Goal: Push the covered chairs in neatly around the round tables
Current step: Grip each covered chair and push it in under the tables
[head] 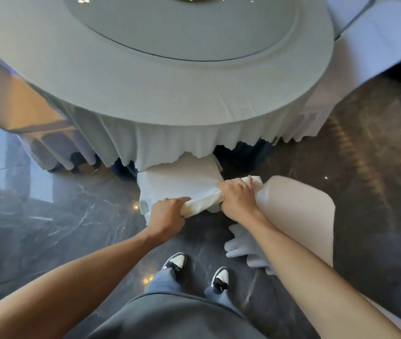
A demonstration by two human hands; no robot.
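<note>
Two sneakers point(175, 261) stand on the dark marble floor point(60, 216), nearest the camera. Ahead, left hand point(169, 214) and right hand point(238, 199) each curl around the top edge of the covered chair point(182, 182), gripping its white fabric. Its seat sits partly beneath the tablecloth skirt point(165, 140) of the round table point(170, 94). Just beside it on the right stands a second covered chair point(302, 216). A glass turntable point(182, 28) lies beyond.
</note>
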